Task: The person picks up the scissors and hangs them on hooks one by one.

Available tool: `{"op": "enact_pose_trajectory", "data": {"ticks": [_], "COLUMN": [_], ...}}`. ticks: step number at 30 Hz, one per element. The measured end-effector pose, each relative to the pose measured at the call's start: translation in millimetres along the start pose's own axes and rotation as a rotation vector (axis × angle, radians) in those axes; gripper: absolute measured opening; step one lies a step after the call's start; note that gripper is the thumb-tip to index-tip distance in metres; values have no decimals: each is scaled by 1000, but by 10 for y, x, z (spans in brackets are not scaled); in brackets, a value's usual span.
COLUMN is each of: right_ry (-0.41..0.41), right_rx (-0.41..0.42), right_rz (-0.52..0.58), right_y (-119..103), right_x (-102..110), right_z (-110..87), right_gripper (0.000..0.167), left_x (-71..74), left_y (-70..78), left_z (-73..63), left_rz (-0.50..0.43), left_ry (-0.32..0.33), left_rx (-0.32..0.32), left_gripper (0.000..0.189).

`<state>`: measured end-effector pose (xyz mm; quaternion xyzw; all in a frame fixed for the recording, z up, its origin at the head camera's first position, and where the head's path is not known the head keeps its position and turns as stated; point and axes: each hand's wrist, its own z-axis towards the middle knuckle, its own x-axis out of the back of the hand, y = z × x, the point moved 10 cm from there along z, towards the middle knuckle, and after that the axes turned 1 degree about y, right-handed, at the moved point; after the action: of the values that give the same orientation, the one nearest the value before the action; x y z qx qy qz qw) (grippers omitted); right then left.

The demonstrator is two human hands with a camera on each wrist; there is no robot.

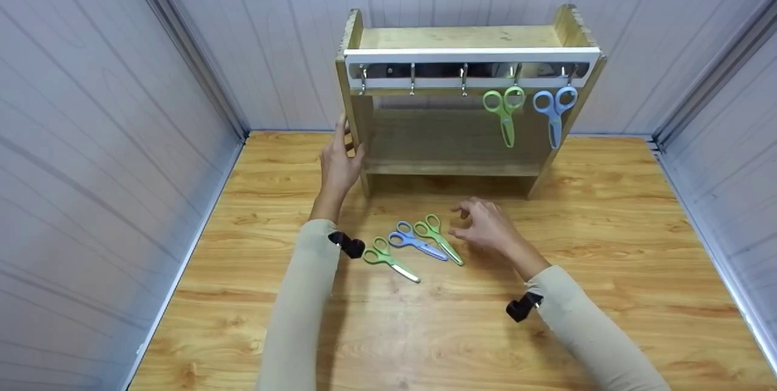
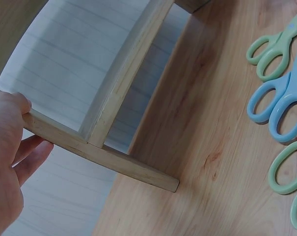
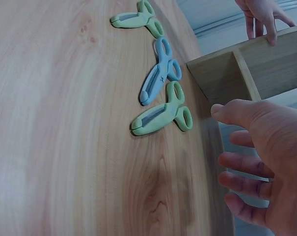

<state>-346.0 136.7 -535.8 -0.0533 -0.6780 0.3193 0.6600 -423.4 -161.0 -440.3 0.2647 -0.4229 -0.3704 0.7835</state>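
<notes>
My left hand [image 1: 340, 163] grips the left side panel of a wooden shelf [image 1: 452, 167], thumb on one face and fingers on the other in the left wrist view. My right hand [image 1: 488, 224] hovers over the table with nothing in it, fingers loosely bent, just right of three scissors. These are a green pair [image 1: 438, 238] nearest to it, a blue pair [image 1: 419, 244] in the middle and another green pair [image 1: 386, 257] at the left. From the shelf's hook rail [image 1: 388, 83] hang green scissors [image 1: 508, 127] and, on the rightmost hook, blue scissors [image 1: 553, 121].
Three hooks on the rail's left and middle carry nothing. The shelf stands at the back of the wood-patterned table [image 1: 449, 342], close to the rear wall [image 1: 303, 45]. Panels also enclose the left and right sides.
</notes>
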Motion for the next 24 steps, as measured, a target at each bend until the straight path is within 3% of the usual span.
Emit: {"op": "enact_pose_trajectory", "data": {"ticks": [24], "right_ry": [-81], "right_rx": [-18], "right_rz": [9], "right_y": [7], "right_x": [-292], "right_z": [-65], "right_gripper": [51], "left_x": [-23], "left_y": [-20], "left_z": [13], "left_rz": [-11], "left_ry": [-17], "left_rx": [-1], "left_gripper": [73]}}
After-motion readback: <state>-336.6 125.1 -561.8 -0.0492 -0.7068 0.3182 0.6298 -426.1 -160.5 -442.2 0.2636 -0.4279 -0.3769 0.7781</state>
